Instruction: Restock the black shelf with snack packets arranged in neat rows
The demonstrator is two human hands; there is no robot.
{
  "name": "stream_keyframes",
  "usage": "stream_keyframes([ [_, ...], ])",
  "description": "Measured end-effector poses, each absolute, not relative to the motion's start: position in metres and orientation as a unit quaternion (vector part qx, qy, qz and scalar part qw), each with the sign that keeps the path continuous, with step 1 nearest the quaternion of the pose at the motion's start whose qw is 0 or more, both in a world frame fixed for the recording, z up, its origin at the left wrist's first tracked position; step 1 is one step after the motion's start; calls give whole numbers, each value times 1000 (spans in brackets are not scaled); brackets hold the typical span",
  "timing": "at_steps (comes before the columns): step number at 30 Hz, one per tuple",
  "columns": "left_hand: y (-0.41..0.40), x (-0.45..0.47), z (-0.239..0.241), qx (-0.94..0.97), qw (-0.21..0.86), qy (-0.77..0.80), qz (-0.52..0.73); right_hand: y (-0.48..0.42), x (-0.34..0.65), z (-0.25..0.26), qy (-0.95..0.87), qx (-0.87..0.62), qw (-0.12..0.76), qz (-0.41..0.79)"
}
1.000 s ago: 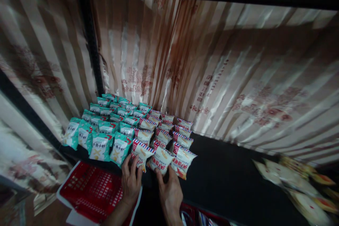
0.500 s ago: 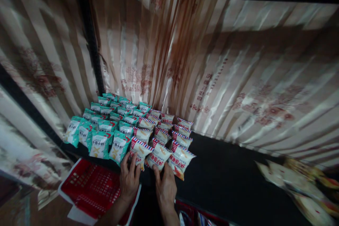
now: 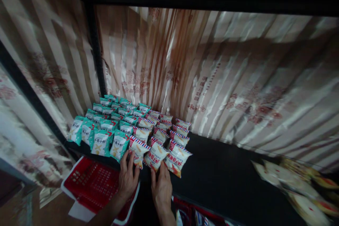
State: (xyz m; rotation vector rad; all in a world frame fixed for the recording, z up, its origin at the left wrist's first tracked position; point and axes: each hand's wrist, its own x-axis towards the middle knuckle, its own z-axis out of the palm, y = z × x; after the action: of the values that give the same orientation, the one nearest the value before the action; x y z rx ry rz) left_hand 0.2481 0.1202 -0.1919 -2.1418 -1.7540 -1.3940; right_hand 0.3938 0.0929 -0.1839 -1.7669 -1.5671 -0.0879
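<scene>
Small snack bags stand in rows on a black shelf. My left hand has its fingers spread, the tips touching the lower left part of a white snack bag with a red and blue striped top. My right hand is at the bottom edge of the middle front white bag, thumb apart from the fingers and not closed round it. Its fingertips are also near the lower left of the right front white bag. Left of these stand several teal snack bags.
A red basket with a white rim is below the shelf at the left. More packets lie at the shelf's right end. Below the front edge, another red container holds packets. Patterned curtains and a black post bound the shelf.
The view has shifted slightly. Both hands stay at the front white bags; my right hand has drawn a little left and lower against the bags. The bags keep their arrangement.
</scene>
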Motion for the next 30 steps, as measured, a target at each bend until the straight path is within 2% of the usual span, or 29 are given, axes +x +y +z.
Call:
stream_keyframes([
  [5, 123, 248, -191, -691, 27, -562, -454, 99, 389, -179, -591, -691, 416, -15],
  [10, 123, 246, -192, -695, 14, -558, -454, 100, 387, -172, -566, -708, 421, 30],
  [18, 119, 240, -193, -691, 5, -545, -475, 100, 387, -167, -557, -704, 438, 38],
  [23, 101, 240, -189, -706, 65, -515, -482, 99, 389, -165, -565, -705, 429, 3],
  [30, 85, 259, -182, -810, 17, -421, -408, 97, 392, -163, -577, -709, 398, -75],
])
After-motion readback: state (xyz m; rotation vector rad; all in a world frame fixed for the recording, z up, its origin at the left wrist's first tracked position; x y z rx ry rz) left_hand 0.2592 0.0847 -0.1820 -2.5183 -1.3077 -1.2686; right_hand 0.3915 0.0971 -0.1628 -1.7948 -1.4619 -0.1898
